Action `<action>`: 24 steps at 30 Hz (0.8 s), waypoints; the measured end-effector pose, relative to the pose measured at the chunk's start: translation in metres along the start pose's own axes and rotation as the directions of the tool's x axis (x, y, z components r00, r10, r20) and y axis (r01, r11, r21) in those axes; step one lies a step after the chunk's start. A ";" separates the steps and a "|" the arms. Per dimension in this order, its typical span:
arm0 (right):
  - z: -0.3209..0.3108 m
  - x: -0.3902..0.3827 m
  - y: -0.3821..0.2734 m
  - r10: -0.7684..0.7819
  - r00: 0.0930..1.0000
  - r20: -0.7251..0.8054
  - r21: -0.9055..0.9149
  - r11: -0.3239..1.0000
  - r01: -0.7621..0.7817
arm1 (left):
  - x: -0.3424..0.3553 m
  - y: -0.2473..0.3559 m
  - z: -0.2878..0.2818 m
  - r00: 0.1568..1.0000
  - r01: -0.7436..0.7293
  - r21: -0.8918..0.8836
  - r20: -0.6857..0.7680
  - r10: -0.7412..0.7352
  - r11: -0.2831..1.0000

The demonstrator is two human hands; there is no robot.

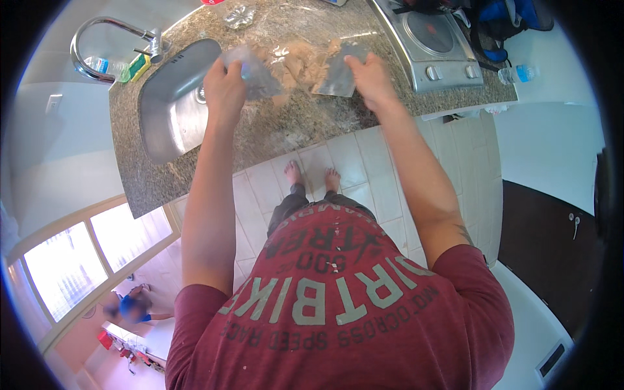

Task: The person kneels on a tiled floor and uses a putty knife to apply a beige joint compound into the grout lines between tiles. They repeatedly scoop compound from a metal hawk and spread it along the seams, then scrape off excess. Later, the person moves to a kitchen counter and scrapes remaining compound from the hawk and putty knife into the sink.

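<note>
My left hand (pixel 225 88) is closed on a translucent plastic piece (pixel 259 79) beside the sink's right edge. Pinched in my right hand (pixel 372 79) is a greyish, see-through plastic piece (pixel 339 76), nearer the stove. Whether both belong to one sheet or bag I cannot tell. A tan, floury-looking mass (pixel 299 65) lies between my hands, spread over the countertop or under clear plastic; blur hides which. Pale powder dusts the granite counter (pixel 273 127) below it.
A steel sink (pixel 159 117) with a curved faucet (pixel 97 32) is at left, near a sponge (pixel 138 67) and clear bottle (pixel 107 67). Crumpled clear plastic (pixel 239 16) lies at the back. A stove (pixel 429 45) and blue-black bag (pixel 510 19) stand right. Another person (pixel 133 307) is far lower left.
</note>
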State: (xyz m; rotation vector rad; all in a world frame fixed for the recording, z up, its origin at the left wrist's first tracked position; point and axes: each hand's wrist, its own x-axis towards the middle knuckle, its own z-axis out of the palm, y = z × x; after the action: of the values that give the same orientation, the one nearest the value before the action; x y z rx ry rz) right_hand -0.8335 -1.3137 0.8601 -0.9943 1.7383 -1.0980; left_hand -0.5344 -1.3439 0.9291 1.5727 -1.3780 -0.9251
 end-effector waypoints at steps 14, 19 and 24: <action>-0.030 0.109 -0.036 -0.112 0.958 0.265 -0.419 0.881 0.219 | -0.055 -0.083 -0.017 0.980 0.194 -0.177 0.000 -0.198 0.965; 0.049 0.136 -0.061 -0.132 0.904 0.406 -0.559 0.747 0.361 | -0.069 -0.096 -0.015 0.977 0.190 -0.225 -0.054 -0.207 0.956; 0.105 0.135 -0.107 -0.165 0.667 0.726 -0.493 0.552 0.673 | -0.057 -0.098 -0.023 0.969 0.224 -0.036 -0.098 -0.226 0.974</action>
State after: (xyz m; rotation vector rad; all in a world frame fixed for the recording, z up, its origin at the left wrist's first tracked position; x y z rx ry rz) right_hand -0.7628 -1.4983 0.9011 -2.1500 1.3577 -0.1684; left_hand -0.4831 -1.2795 0.8482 1.7587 -1.1296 -0.9768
